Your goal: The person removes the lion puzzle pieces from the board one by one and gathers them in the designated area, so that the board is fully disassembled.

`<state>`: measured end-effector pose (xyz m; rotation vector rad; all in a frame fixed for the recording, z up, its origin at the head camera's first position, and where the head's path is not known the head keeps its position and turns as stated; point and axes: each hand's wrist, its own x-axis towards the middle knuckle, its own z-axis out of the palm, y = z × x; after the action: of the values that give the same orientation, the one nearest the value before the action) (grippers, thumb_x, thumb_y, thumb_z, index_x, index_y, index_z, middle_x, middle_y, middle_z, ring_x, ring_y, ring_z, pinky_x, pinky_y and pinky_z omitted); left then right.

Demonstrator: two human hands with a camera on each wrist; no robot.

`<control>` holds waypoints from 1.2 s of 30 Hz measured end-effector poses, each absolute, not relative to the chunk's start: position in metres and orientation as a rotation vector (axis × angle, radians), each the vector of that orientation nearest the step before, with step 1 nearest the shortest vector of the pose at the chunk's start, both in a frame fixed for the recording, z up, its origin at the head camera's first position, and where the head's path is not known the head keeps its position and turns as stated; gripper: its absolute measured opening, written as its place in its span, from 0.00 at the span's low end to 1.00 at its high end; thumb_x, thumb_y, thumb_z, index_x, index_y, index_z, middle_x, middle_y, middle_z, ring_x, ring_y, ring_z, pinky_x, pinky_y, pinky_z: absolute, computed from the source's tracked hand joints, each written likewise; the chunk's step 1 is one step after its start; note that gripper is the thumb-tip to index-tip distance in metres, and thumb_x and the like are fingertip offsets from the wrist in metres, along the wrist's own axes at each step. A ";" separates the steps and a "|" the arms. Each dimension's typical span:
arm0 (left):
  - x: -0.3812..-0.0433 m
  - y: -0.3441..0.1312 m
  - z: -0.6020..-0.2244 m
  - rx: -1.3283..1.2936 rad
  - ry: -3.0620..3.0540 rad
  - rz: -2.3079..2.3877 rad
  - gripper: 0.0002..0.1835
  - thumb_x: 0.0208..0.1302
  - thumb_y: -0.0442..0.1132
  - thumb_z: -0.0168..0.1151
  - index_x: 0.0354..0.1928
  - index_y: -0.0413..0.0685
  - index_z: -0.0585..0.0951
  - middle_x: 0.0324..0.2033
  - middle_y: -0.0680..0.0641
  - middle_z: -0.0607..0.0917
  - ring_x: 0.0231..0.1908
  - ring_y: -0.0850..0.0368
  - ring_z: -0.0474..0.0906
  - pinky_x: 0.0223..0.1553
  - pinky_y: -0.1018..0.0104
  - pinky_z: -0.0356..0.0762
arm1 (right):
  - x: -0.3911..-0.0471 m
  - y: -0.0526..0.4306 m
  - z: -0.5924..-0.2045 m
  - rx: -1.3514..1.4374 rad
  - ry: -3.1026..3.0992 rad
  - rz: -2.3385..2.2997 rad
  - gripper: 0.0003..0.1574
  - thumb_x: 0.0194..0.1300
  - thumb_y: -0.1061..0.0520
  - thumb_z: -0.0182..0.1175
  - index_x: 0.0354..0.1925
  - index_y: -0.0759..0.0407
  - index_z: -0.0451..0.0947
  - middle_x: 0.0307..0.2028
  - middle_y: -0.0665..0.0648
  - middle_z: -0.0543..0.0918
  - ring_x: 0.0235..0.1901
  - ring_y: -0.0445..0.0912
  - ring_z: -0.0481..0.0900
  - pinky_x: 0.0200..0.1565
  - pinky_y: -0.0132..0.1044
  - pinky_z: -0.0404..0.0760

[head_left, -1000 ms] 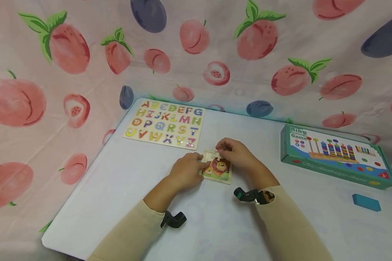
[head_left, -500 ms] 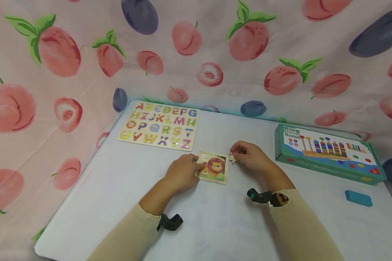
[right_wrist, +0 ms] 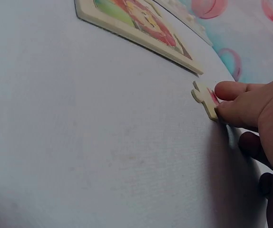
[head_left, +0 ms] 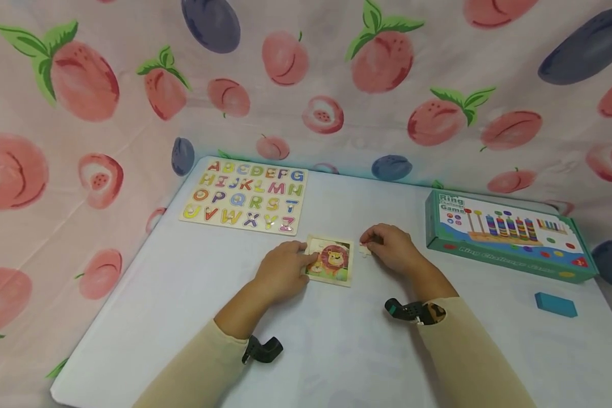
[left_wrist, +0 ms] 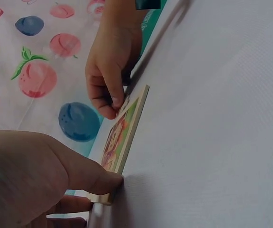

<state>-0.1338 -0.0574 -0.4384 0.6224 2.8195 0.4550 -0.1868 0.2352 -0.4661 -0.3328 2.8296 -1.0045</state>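
A small square jigsaw puzzle with a lion picture and a pale wooden frame lies on the table. My left hand holds its left side, thumb over the picture and the other fingers along the edge, as the left wrist view shows. Just right of the frame, my right hand pinches a loose jigsaw piece between thumb and index finger. This piece is pale with a pinkish-red patch, partly hidden by the fingertips. It stands tilted close over the table. A pale bare area shows at the picture's upper left.
Behind the puzzle at the left lies an alphabet board with coloured letters. A green Ring Challenge Game box stands at the back right, with a blue block in front of it. A fruit-print cloth hangs behind the white table.
My right hand has carried the piece from the puzzle's top edge to its right, uncovering the lion picture. My left hand keeps its hold on the puzzle. The head view has shifted slightly.
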 end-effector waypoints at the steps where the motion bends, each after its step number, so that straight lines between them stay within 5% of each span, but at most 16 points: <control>1: -0.133 -0.057 -0.438 0.622 2.822 0.457 0.29 0.69 0.37 0.69 0.72 0.59 0.81 0.73 0.43 0.75 0.74 0.43 0.67 0.73 0.44 0.67 | -0.186 0.235 -0.466 -0.339 2.836 -1.002 0.09 0.75 0.64 0.63 0.49 0.55 0.86 0.48 0.56 0.87 0.52 0.56 0.80 0.61 0.61 0.69; 8: -0.131 -0.057 -0.438 0.611 2.842 0.453 0.29 0.69 0.37 0.69 0.72 0.59 0.82 0.73 0.44 0.75 0.74 0.44 0.68 0.73 0.44 0.66 | -0.184 0.235 -0.468 -0.325 2.831 -1.024 0.09 0.76 0.59 0.66 0.52 0.54 0.87 0.49 0.55 0.87 0.55 0.56 0.79 0.64 0.64 0.62; 16: -0.130 -0.057 -0.438 0.591 2.830 0.439 0.28 0.71 0.38 0.69 0.72 0.59 0.81 0.75 0.45 0.75 0.76 0.43 0.67 0.73 0.41 0.66 | -0.182 0.239 -0.466 -0.264 2.804 -1.138 0.12 0.79 0.59 0.61 0.54 0.56 0.87 0.52 0.57 0.86 0.52 0.54 0.79 0.58 0.52 0.76; 25: -0.129 -0.058 -0.438 0.609 2.850 0.415 0.27 0.72 0.38 0.68 0.71 0.60 0.82 0.75 0.45 0.74 0.77 0.43 0.65 0.73 0.42 0.67 | -0.185 0.246 -0.454 -0.239 2.852 -1.176 0.13 0.79 0.59 0.61 0.56 0.58 0.87 0.53 0.58 0.85 0.48 0.54 0.79 0.51 0.47 0.78; 36: -0.125 -0.051 -0.437 0.579 2.913 0.630 0.21 0.66 0.40 0.75 0.61 0.57 0.89 0.60 0.46 0.84 0.61 0.46 0.77 0.59 0.49 0.77 | -0.192 0.237 -0.436 -0.314 2.787 -1.191 0.14 0.80 0.59 0.60 0.58 0.57 0.86 0.54 0.59 0.85 0.50 0.54 0.77 0.52 0.48 0.76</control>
<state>-0.1248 -0.0509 -0.4371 0.5786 2.9129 0.6302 -0.1919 0.2370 -0.4361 -0.3140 2.7865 -1.1914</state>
